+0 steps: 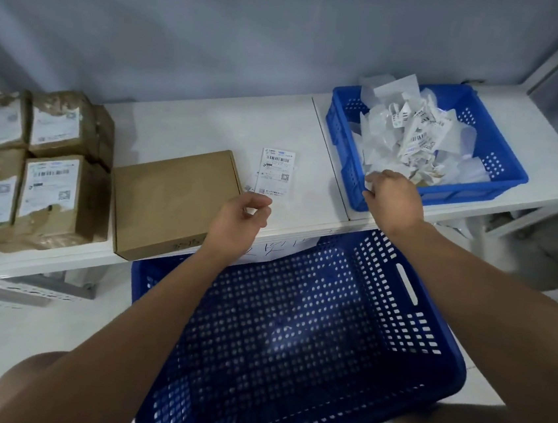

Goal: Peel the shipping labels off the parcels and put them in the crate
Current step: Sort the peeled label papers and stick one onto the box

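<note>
Left hand (242,221) just short of label (276,171)

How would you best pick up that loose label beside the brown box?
Probably pinch the label by its near edge, from the front, beside the left hand. It lies flat on the table, so lift a corner first; the brown box crowds its left side.
</note>
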